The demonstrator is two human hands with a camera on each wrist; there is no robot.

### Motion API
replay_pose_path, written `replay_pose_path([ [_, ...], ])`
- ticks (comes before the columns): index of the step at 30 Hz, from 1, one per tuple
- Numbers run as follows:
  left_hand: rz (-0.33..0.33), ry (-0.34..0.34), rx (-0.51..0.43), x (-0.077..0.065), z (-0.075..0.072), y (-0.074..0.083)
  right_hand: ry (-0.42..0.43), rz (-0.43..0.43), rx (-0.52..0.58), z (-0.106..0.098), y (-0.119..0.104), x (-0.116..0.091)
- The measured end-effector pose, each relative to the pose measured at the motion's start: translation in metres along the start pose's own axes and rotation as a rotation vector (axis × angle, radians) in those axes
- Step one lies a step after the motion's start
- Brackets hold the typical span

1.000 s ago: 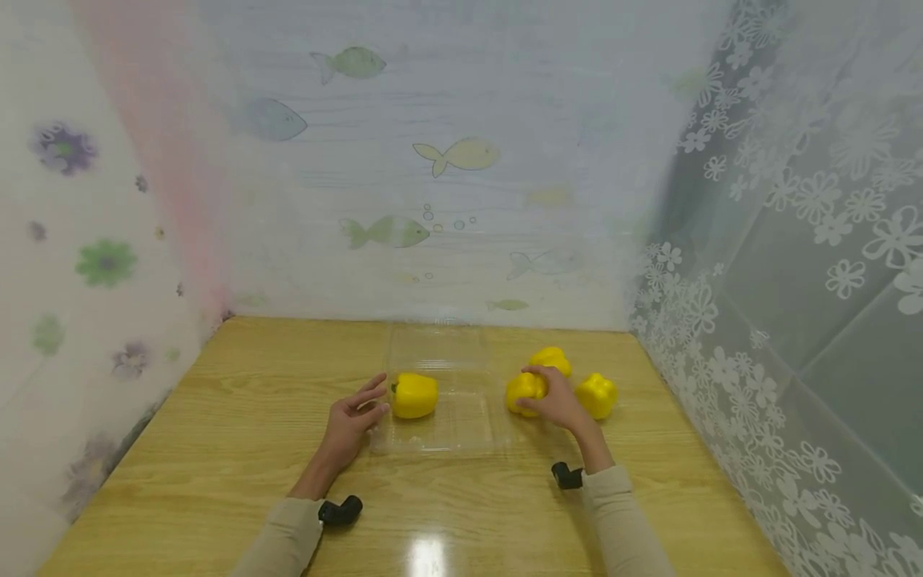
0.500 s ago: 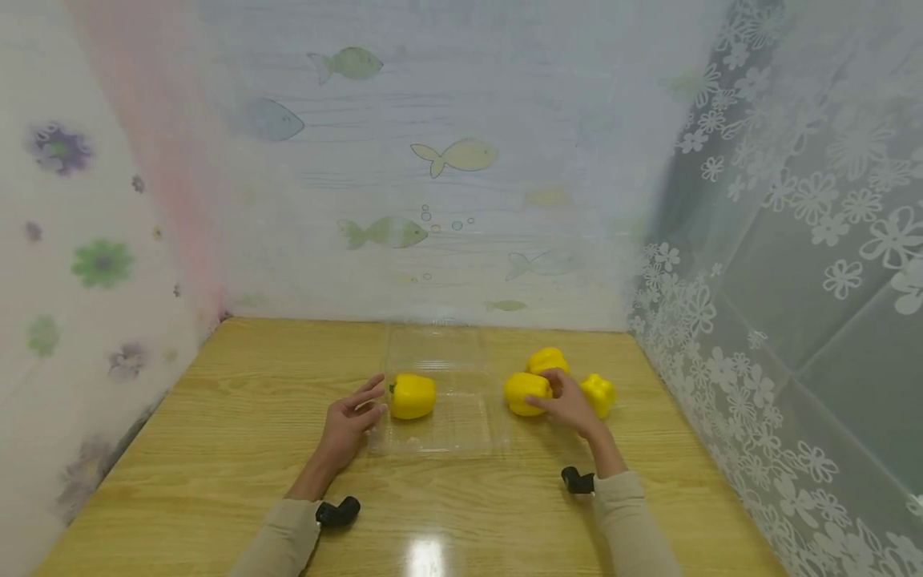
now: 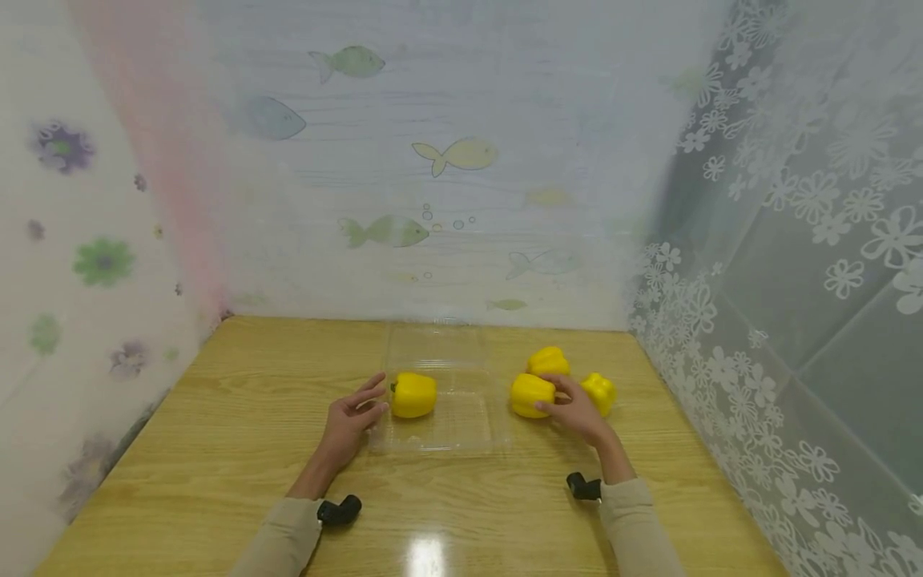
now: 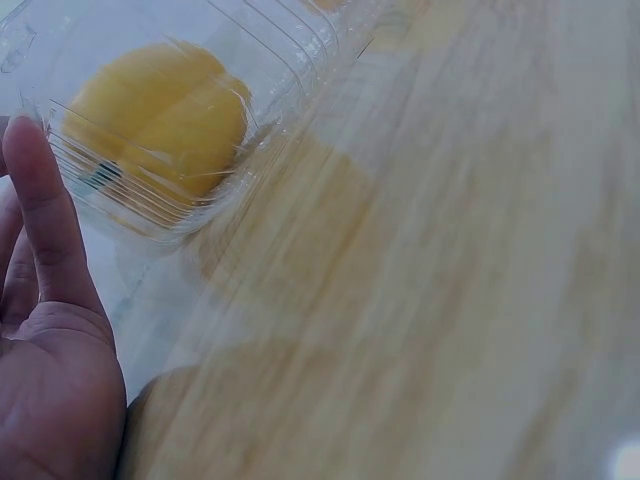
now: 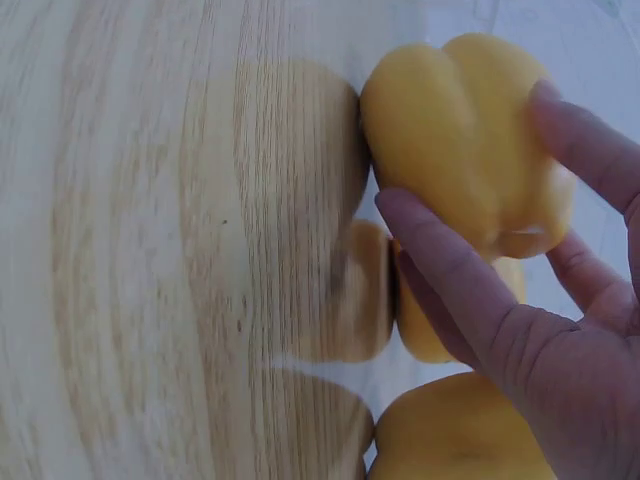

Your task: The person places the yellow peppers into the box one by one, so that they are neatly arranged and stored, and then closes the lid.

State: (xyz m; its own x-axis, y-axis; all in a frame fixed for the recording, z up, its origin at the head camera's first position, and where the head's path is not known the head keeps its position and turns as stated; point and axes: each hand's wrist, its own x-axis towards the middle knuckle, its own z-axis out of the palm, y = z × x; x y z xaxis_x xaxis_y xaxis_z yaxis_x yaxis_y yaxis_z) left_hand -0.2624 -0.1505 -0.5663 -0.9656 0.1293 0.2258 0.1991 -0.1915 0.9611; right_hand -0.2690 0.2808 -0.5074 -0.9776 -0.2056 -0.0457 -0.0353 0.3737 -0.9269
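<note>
Right of centre in the frame, we see the right hand [image 3: 577, 413] gripping a yellow pepper [image 3: 530, 397], fingers curled round its right end. If that hold is shallow, it could slip against the rear pepper [image 3: 548, 361] or the far-right pepper [image 3: 602, 394], which the hand partly hides. At centre-left, the left hand [image 3: 349, 425], relaxed and gripping nothing, lies beside the clear container [image 3: 465, 417] around the boxed pepper [image 3: 414, 395]; a nudge could shift it. We barely make out its walls, so fingertip contact seems uncertain.

Soft, even, slightly dim light
A white glare spot [image 3: 425, 554] marks the glossy yellow wood-grain surface [image 3: 476, 509]; both wrist views look hazy.
</note>
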Motion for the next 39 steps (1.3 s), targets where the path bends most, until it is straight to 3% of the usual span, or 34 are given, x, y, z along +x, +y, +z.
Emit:
replay_pose_path([
  [19, 0.005, -0.001, 0.003, -0.001, 0.001, 0.0, -0.045, -0.003, 0.077, -0.001, 0.007, 0.0],
  [28, 0.011, 0.006, -0.007, 0.0, 0.002, 0.0, -0.025, -0.014, 0.021, 0.006, 0.006, 0.001],
  [39, 0.011, 0.01, -0.008, 0.0, 0.001, -0.001, 0.01, -0.01, 0.057, 0.01, 0.009, 0.004],
])
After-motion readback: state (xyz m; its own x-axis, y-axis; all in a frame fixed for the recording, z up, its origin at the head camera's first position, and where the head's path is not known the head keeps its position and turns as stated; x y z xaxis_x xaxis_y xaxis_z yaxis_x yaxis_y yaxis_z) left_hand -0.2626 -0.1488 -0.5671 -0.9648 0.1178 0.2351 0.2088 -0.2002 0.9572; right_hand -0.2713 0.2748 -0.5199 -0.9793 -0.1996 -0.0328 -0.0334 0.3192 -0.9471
